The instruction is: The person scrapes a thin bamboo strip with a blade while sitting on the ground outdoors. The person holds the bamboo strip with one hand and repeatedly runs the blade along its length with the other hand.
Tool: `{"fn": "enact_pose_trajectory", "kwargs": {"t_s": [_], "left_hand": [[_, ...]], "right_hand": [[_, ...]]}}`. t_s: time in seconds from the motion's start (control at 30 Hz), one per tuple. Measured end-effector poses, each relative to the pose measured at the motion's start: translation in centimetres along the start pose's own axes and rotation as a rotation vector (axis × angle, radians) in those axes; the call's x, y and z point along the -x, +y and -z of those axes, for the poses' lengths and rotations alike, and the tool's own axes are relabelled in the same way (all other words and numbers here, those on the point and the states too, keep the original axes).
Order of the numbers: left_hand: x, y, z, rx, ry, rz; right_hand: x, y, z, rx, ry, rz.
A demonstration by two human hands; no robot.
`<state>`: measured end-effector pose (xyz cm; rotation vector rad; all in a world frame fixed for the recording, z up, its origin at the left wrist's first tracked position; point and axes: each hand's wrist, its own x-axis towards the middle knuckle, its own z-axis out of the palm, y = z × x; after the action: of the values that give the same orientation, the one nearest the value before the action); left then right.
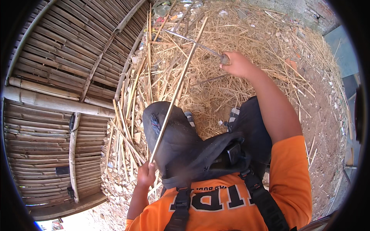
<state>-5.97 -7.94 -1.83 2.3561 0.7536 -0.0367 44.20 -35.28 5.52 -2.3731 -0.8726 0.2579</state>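
Note:
My left hand (pixel 146 174) is closed around the lower end of a long, thin bamboo strip (pixel 169 111). The strip slants up and away over my left knee, its far end above the straw-covered ground. Farther off on the right, my right hand (pixel 239 64) grips the handle of a knife with a long, narrow blade (pixel 208 49). That blade points left and crosses the strip near its far end; whether they touch, I cannot tell.
A wall of bamboo slats (pixel 50 50) with a thick pole (pixel 58 101) stands on the left. Cut strips (pixel 123 134) lie along its foot. Shavings (pixel 262 42) cover the ground ahead, and bare soil (pixel 323 115) shows at the right. My bent legs (pixel 169 127) sit between my hands.

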Motion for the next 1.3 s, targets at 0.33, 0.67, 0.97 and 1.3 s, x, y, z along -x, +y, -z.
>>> {"fn": "enact_pose_trajectory", "kwargs": {"t_s": [0.33, 0.67, 0.97, 1.3], "left_hand": [[1.2, 1.5, -1.0, -0.196, 0.146, -0.004], [1.4, 2.3, -0.7, -0.348, 0.211, 0.011], [1.1, 0.7, -2.5, -0.334, 0.336, -0.112], [1.2, 0.0, -2.9, -0.398, 0.357, -0.141]], "right_hand": [[2.4, -3.6, -3.7, 0.217, -0.316, 0.352], [1.6, -1.7, 0.0, 0.082, -0.15, -0.021], [2.7, -4.0, 0.0, 0.316, -0.245, 0.232], [3.7, -5.7, -0.2, 0.284, -0.224, 0.262]]}}
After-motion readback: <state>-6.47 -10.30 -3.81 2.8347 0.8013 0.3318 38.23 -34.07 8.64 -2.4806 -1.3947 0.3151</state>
